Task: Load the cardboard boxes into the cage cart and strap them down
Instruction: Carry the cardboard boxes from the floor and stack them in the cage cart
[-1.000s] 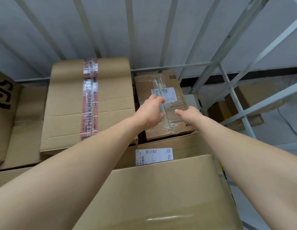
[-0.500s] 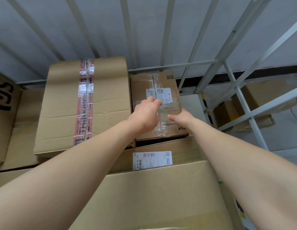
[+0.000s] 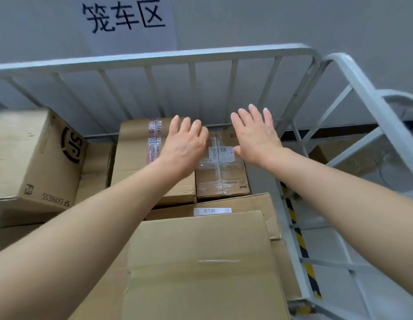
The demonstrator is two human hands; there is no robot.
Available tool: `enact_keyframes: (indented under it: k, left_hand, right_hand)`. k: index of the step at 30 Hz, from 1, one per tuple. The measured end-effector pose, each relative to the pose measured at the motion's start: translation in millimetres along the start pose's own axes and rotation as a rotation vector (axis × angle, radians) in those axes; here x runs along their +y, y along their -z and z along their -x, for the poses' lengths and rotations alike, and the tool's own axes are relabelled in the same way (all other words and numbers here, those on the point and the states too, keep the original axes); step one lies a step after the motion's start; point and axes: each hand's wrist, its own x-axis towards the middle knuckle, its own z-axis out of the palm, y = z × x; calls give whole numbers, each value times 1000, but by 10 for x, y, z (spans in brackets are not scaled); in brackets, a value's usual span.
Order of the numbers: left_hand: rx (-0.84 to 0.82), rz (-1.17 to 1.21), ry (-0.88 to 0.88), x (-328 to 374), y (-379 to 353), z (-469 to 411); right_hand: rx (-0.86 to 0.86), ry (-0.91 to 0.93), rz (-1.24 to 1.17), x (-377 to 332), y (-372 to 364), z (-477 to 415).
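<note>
Both grips are out over the load and neither is holding anything. Left grip (image 3: 184, 144): fingers straight & close together, palm down, in my view over the seam btw the red-tape box (image 3: 133, 148) and the small taped box (image 3: 220, 174). Right grip (image 3: 256, 137): fingers straight & spread, palm down, over the far right corner of the small taped box, fingertips crossing the back bars. I can't tell if either palm touches cardboard.

The boxes are all inside the cage cart (image 3: 154, 57). The small taped box sits back right, wrapped in clear tape w/ a white label on top, right beside the red-tape box on its left. The SF box (image 3: 32, 155) stands far left on other cardboard, its print upside down from where I look. Nearest me is a big plain box (image 3: 196, 262). Behind it a flap box (image 3: 254, 204) carries a barcode label (image 3: 212, 210), just in front of the small taped box.

The side frame (image 3: 362, 93) rises on the right, w/ a yellow/black stripe (image 3: 301, 241) low beside it. A paper sign (image 3: 127, 17) w/ handwritten characters hangs on the wall above. There are more boxes (image 3: 353, 158) outside the cart on the right, but they're blurry.
</note>
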Motion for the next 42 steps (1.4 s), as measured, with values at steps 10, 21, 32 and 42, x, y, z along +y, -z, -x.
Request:
enact_keyframes:
  k: [10, 21, 32, 42]
  left_hand:
    - [149, -37, 22, -330, 1157, 1012]
    - [227, 63, 26, -354, 1572, 2316]
    - [147, 78, 94, -194, 1401, 2764]
    - [-76, 173, 243, 231, 917, 2748]
  right_hand:
    - [115, 12, 116, -467, 1286, 1215]
    - [142, -115, 36, -1052, 1651, 2451]
    - [75, -104, -9, -1150, 1403, 2721]
    - [-79, -41, -107, -799, 788, 2613]
